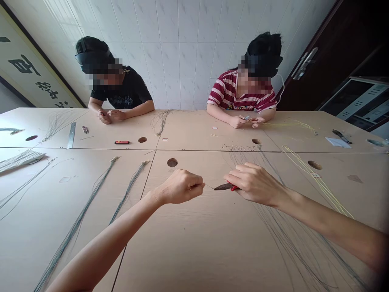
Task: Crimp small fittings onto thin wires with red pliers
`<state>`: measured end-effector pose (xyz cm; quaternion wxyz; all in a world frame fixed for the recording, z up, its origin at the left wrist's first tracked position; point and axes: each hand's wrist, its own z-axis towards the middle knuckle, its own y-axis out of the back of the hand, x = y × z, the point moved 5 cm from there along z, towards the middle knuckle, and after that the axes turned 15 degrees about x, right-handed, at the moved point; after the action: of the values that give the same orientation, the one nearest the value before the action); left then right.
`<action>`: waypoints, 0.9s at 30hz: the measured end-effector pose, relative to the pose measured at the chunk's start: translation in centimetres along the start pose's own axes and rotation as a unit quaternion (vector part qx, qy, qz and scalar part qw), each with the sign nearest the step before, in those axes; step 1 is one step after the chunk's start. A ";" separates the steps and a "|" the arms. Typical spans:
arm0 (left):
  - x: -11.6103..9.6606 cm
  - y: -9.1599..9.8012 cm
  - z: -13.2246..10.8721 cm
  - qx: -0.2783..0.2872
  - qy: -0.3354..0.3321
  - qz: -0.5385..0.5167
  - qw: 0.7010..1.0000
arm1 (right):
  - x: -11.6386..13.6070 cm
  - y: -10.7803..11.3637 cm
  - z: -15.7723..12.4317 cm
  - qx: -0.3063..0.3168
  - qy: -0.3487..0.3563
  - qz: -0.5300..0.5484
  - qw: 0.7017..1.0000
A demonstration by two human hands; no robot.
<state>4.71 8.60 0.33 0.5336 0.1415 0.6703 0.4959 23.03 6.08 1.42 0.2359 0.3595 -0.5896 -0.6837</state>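
Tons of room on the table [185, 259] nearer me. Can't cut straight between my left hand [184, 186] and right hand [253, 182] though, pliers [223, 187] poke into that gap. Two bundles [82, 216] clutter the left side, loose wires [342, 261] the right.

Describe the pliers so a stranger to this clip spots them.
Over the big tan table, find the wearer's right hand, right of centre. The pliers poke out of it toward the left hand. Their dark tips and red handle set them apart from the silver tool held opposite.
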 end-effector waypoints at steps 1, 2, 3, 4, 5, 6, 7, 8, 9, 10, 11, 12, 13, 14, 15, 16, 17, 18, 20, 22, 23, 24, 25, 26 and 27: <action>0.3 0.2 0.0 -0.005 0.027 -0.032 0.999 | -0.3 -0.2 0.0 0.015 -0.020 0.064 0.998; 0.6 0.3 -0.1 -0.016 0.055 -0.074 0.996 | -0.6 -0.5 -0.1 0.028 -0.044 0.144 0.988; 0.8 0.4 -0.3 -0.033 0.079 -0.121 0.989 | -0.8 -0.8 -0.1 0.037 -0.070 0.232 0.969; 1.0 0.5 -0.5 -0.055 0.095 -0.169 0.979 | -0.9 -1.2 -0.2 0.035 -0.099 0.321 0.941; 1.2 0.6 -0.7 -0.079 0.101 -0.215 0.968 | -0.9 -1.5 -0.3 0.023 -0.127 0.402 0.907; 1.3 0.5 -0.9 -0.101 0.097 -0.255 0.957 | -0.7 -1.8 -0.3 0.001 -0.149 0.472 0.869; 1.3 0.3 -1.1 -0.118 0.086 -0.290 0.946 | -0.3 -2.1 -0.3 -0.027 -0.164 0.529 0.832; 1.2 0.1 -1.3 -0.127 0.073 -0.319 0.937 | 0.1 -2.3 -0.2 -0.056 -0.171 0.573 0.800; 1.2 -0.2 -1.4 -0.130 0.062 -0.343 0.928 | 0.7 -2.4 0.0 -0.082 -0.170 0.605 0.773; 1.1 -0.6 -1.4 -0.130 0.055 -0.362 0.921 | 1.3 -2.5 0.3 -0.101 -0.165 0.628 0.754; 1.0 -0.9 -1.5 -0.128 0.051 -0.376 0.916 | 1.9 -2.5 0.6 -0.114 -0.159 0.642 0.741; 0.8 -1.1 -1.6 -0.129 0.049 -0.385 0.912 | 2.5 -2.4 0.9 -0.124 -0.154 0.649 0.734; 0.7 -1.3 -1.7 -0.130 0.048 -0.391 0.910 | 2.9 -2.3 1.2 -0.131 -0.151 0.653 0.731; 0.6 -1.4 -1.8 -0.131 0.047 -0.394 0.909 | 3.2 -2.1 1.4 -0.140 -0.149 0.654 0.729; 0.4 -1.4 -1.8 -0.134 0.045 -0.395 0.908 | 3.5 -1.9 1.5 -0.147 -0.147 0.654 0.728; 0.3 -1.4 -1.9 -0.136 0.043 -0.395 0.908 | 3.6 -1.6 1.5 -0.155 -0.147 0.652 0.727; 0.2 -1.4 -2.0 -0.137 0.041 -0.394 0.908 | 3.7 -1.4 1.5 -0.161 -0.146 0.651 0.727; 0.1 -1.4 -2.0 -0.139 0.039 -0.394 0.908 | 3.8 -1.2 1.5 -0.166 -0.146 0.649 0.728; -0.1 -1.4 -2.1 -0.141 0.034 -0.393 0.908 | 4.0 -0.8 1.3 -0.174 -0.152 0.640 0.733; -0.2 -1.4 -2.1 -0.144 0.031 -0.391 0.908 | 4.0 -0.6 1.1 -0.186 -0.176 0.625 0.737; -0.3 -1.4 -2.1 -0.146 0.032 -0.387 0.910 | 4.0 -0.5 0.9 -0.196 -0.194 0.618 0.737; -0.3 -1.4 -2.1 -0.151 0.034 -0.380 0.912 | 4.0 -0.4 0.8 -0.205 -0.214 0.612 0.733; -0.4 -1.3 -2.2 -0.157 0.036 -0.370 0.915 | 4.0 -0.3 0.6 -0.212 -0.231 0.610 0.727; -0.4 -1.3 -2.2 -0.166 0.038 -0.358 0.918 | 4.0 -0.1 0.5 -0.217 -0.244 0.613 0.719; -0.5 -1.2 -2.3 -0.175 0.040 -0.346 0.921 | 4.2 0.0 0.4 -0.218 -0.249 0.620 0.712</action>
<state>3.36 6.49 -0.50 0.6608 -0.2149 0.6010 0.3949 20.11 3.24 0.56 0.5235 -0.3311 -0.5524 -0.5578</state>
